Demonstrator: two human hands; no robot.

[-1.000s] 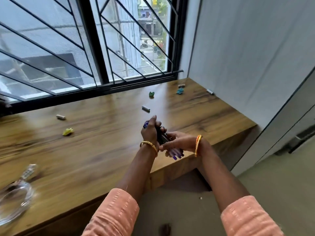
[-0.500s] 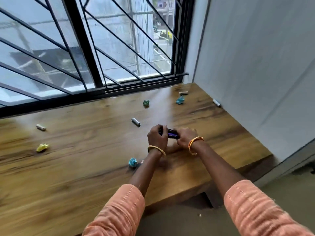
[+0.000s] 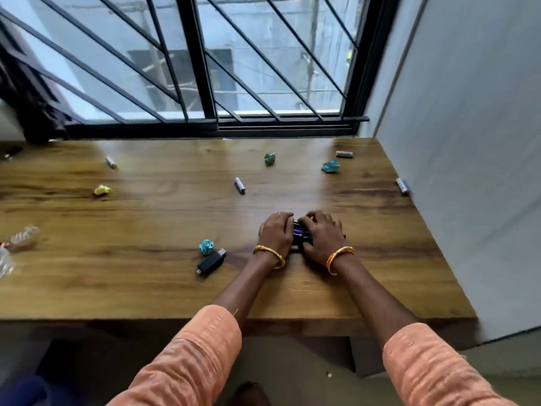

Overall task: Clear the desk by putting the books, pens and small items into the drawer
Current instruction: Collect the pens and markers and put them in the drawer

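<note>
Dark and purple pens (image 3: 299, 233) lie bunched on the wooden desk (image 3: 146, 273), mostly hidden between both hands

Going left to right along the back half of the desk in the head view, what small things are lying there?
Leftmost battery → yellow paper ball → middle battery → green paper ball → teal paper ball → battery by the window corner → battery against the wall.

Big barred window (image 3: 205, 63) runs right along the back edge of the wooden desk, plain grey wall (image 3: 468, 142) sits to the window's right.
</note>
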